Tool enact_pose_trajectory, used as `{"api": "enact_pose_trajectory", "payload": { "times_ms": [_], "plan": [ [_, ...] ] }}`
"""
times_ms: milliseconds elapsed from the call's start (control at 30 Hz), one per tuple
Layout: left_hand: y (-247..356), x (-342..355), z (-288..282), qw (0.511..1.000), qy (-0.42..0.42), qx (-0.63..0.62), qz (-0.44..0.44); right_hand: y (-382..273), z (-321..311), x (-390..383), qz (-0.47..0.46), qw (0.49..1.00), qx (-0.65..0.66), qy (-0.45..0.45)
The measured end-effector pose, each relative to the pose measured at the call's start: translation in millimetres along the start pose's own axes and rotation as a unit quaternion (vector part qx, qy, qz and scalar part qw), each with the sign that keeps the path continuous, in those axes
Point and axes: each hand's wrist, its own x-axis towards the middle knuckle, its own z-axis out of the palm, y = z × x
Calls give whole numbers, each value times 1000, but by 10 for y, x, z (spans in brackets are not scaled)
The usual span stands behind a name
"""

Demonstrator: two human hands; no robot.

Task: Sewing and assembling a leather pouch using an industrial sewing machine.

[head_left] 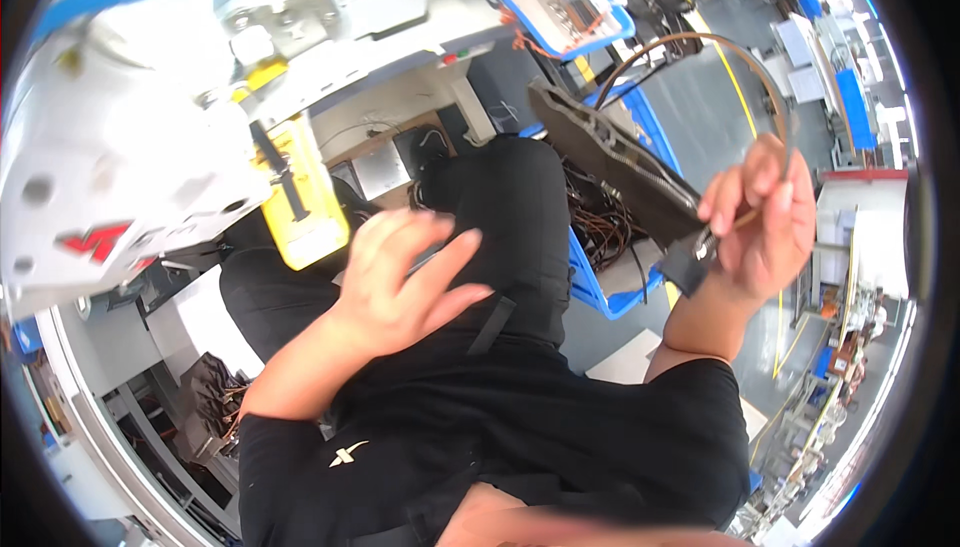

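At the right, my right hand (765, 222) is raised with its fingers closed round the brown strap (725, 39) of a dark brown zippered bag (615, 152). The strap arches up and over from the bag's far end to my fingers. A small dark flap (688, 265) hangs at the bag's near end, just below my fingertips. My left hand (390, 277) hovers over my lap with fingers spread and nothing in it. It is nearest to a yellow plate (305, 202) on the white sewing machine.
The white sewing machine (120, 137) fills the left side, by a white worktable (400, 7). A blue tray (610, 32) with brown pieces sits at the table's far end. Beyond my right knee, a blue crate (600, 302) holds a heap of brown straps (600, 217).
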Motion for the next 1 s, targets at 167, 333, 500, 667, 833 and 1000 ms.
{"api": "enact_pose_trajectory", "payload": {
  "times_ms": [167,333,500,667,833,1000],
  "plan": [
    [-5,300,-105,998,2,-64,-5,-173,457,51,-23,982,176,-66],
    [25,-187,-179,910,-152,-324,-209,149,685,173,25,966,253,-43],
    [140,-943,-181,786,-76,-506,-345,705,673,92,237,935,254,68],
    [93,-1084,-524,698,-138,-601,-364,1460,578,-206,358,902,217,107],
    [24,-999,-666,846,-52,-489,-205,1942,865,-109,533,839,75,-77],
    [132,-892,-712,623,136,-673,-375,1592,1264,-227,353,919,-137,-112]
  ]
}}
